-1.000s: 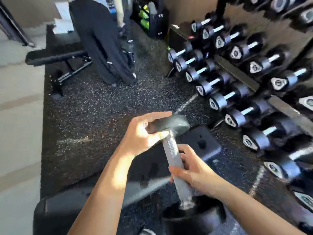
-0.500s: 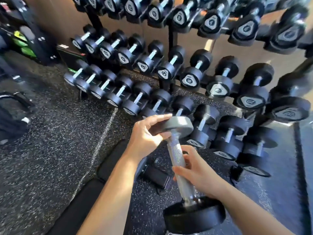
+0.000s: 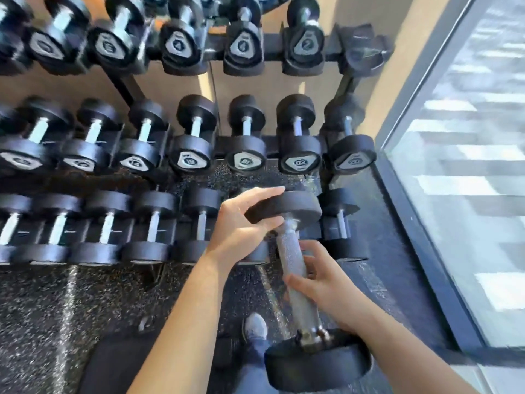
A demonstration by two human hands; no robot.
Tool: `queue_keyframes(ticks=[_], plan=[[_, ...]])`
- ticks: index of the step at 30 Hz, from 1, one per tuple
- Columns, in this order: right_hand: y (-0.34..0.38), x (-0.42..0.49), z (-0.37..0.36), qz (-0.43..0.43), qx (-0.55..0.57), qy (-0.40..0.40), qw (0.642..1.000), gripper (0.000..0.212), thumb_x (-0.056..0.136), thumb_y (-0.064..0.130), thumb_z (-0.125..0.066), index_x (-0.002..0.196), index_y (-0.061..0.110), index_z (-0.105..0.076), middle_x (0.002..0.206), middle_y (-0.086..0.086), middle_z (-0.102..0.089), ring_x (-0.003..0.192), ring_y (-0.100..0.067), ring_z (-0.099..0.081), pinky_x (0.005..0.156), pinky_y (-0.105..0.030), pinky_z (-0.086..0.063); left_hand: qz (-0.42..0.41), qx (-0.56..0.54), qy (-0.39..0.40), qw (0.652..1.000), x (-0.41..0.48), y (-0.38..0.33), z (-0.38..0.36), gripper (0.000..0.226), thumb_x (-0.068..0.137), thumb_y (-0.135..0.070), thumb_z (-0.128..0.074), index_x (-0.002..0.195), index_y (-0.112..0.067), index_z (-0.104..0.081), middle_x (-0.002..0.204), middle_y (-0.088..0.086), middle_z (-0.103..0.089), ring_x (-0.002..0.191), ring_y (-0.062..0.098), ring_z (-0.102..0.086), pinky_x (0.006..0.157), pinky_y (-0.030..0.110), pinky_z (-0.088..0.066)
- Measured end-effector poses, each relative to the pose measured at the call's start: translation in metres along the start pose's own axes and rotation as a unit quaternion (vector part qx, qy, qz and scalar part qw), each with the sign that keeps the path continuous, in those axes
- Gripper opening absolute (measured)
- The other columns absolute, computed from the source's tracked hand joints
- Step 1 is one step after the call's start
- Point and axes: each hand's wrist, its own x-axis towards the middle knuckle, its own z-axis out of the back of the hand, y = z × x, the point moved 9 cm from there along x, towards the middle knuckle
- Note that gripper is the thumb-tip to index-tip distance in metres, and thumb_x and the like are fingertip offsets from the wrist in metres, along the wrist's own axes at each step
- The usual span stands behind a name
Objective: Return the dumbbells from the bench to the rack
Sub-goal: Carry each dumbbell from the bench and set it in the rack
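From the head camera, I hold one dumbbell [image 3: 292,268] in the air in front of the rack [image 3: 345,89], tilted so its far head points at the rack's lowest tier. My left hand [image 3: 241,228] cups that far head, a thick round disc of matte black rubber, with fingers over the top edge and thumb under it. My right hand [image 3: 324,282] is wrapped round the handle, a straight steel bar with fine knurling, fingers curled closed on it. The near head, another flat black disc, hangs close to the camera below my right wrist, with a shiny collar where the bar joins it.

The rack is black metal with slanted uprights and three tiers in sight. Each tier carries dumbbells of the same make: black rubber heads, bright steel handles, and rounded triangular silver plates on the ends facing me. On the middle tier I count seven; the numbers on their plates are mostly too blurred to read. The top tier's rightmost cradle [image 3: 363,49], above the held dumbbell, holds nothing.

Below the rack the floor [image 3: 71,302] is black rubber speckled white. My grey shoe [image 3: 255,327] shows near the dumbbell's near head. A glass wall [image 3: 468,166] in a dark frame runs to the right of the rack.
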Motion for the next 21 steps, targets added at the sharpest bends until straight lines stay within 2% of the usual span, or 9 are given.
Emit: queue_keyframes(ticks=[3,6,8,10,13,14,16,18,21], plan=[[0.016,0.043,0.017,-0.016,0.044,-0.033,0.998,0.037,0.083,-0.002,-0.059,0.096,0.029,-0.043,0.087,-0.012,-0.058,0.058,-0.017,-0.065,0.061,-0.037,-0.055,-0.039,0.002,0.015,0.999,0.058,0.011,-0.004,0.049,0.067,0.006,-0.073,0.104,-0.024,-0.061,0.099,-0.02,-0.061,0.093,-0.014,-0.056,0.08,0.003,-0.038],[0.041,0.086,0.035,-0.021,0.033,-0.064,0.997,0.037,0.084,0.004,-0.059,0.093,0.035,-0.043,0.097,-0.014,-0.06,0.076,-0.029,-0.066,0.079,-0.049,-0.055,-0.062,0.005,0.021,0.998,0.114,0.021,0.001,0.048,0.067,0.004,-0.074,0.105,-0.022,-0.061,0.099,-0.019,-0.061,0.093,-0.013,-0.056,0.082,0.004,-0.039],[0.059,0.109,0.046,-0.028,0.018,-0.077,0.997,0.035,0.084,0.008,-0.06,0.096,0.035,-0.042,0.104,-0.018,-0.06,0.084,-0.033,-0.065,0.086,-0.052,-0.052,-0.071,0.006,0.024,0.997,0.147,0.025,0.006,0.047,0.068,0.002,-0.075,0.105,-0.022,-0.061,0.099,-0.017,-0.062,0.093,-0.01,-0.057,0.083,0.007,-0.041],[0.074,0.131,0.057,-0.026,0.032,-0.087,0.995,0.036,0.083,0.005,-0.06,0.101,0.03,-0.042,0.106,-0.02,-0.059,0.076,-0.03,-0.066,0.082,-0.051,-0.054,-0.087,0.008,0.03,0.996,0.177,0.027,0.007,0.047,0.068,0.001,-0.074,0.106,-0.022,-0.061,0.1,-0.017,-0.062,0.094,-0.009,-0.057,0.085,0.007,-0.041],[0.09,0.158,0.073,-0.024,0.061,-0.1,0.993,0.037,0.083,0.001,-0.059,0.102,0.029,-0.041,0.107,-0.023,-0.059,0.062,-0.021,-0.064,0.071,-0.04,-0.058,-0.1,0.014,0.045,0.994,0.217,0.028,0.001,0.048,0.069,-0.001,-0.073,0.109,-0.025,-0.06,0.102,-0.018,-0.062,0.098,-0.005,-0.057,0.086,0.007,-0.041],[0.092,0.166,0.079,-0.026,0.067,-0.106,0.992,0.038,0.083,0.001,-0.059,0.101,0.029,-0.042,0.107,-0.024,-0.059,0.062,-0.021,-0.064,0.07,-0.04,-0.058,-0.1,0.015,0.05,0.994,0.229,0.029,-0.001,0.048,0.07,-0.002,-0.073,0.11,-0.024,-0.06,0.102,-0.015,-0.063,0.099,-0.002,-0.058,0.086,0.007,-0.042],[0.096,0.18,0.092,-0.027,0.075,-0.12,0.99,0.037,0.082,0.002,-0.06,0.102,0.028,-0.043,0.105,-0.024,-0.059,0.067,-0.025,-0.064,0.077,-0.048,-0.056,-0.096,0.016,0.062,0.993,0.25,0.032,-0.008,0.046,0.071,-0.003,-0.073,0.11,-0.023,-0.061,0.103,-0.01,-0.064,0.099,0.003,-0.059,0.087,0.009,-0.043],[0.098,0.192,0.107,-0.028,0.083,-0.13,0.988,0.038,0.081,0.002,-0.061,0.106,0.025,-0.044,0.102,-0.022,-0.061,0.072,-0.029,-0.064,0.082,-0.054,-0.053,-0.108,0.013,0.075,0.991,0.27,0.032,-0.019,0.047,0.071,-0.004,-0.073,0.111,-0.024,-0.061,0.102,-0.013,-0.063,0.098,0.002,-0.059,0.087,0.011,-0.044],[0.1,0.209,0.132,-0.024,0.111,-0.138,0.984,0.039,0.082,0.001,-0.061,0.11,0.021,-0.043,0.094,-0.015,-0.061,0.067,-0.024,-0.065,0.073,-0.045,-0.057,-0.13,0.011,0.083,0.988,0.298,0.029,-0.039,0.047,0.071,-0.003,-0.073,0.111,-0.024,-0.06,0.104,-0.014,-0.062,0.1,0.002,-0.059,0.089,0.015,-0.045]])
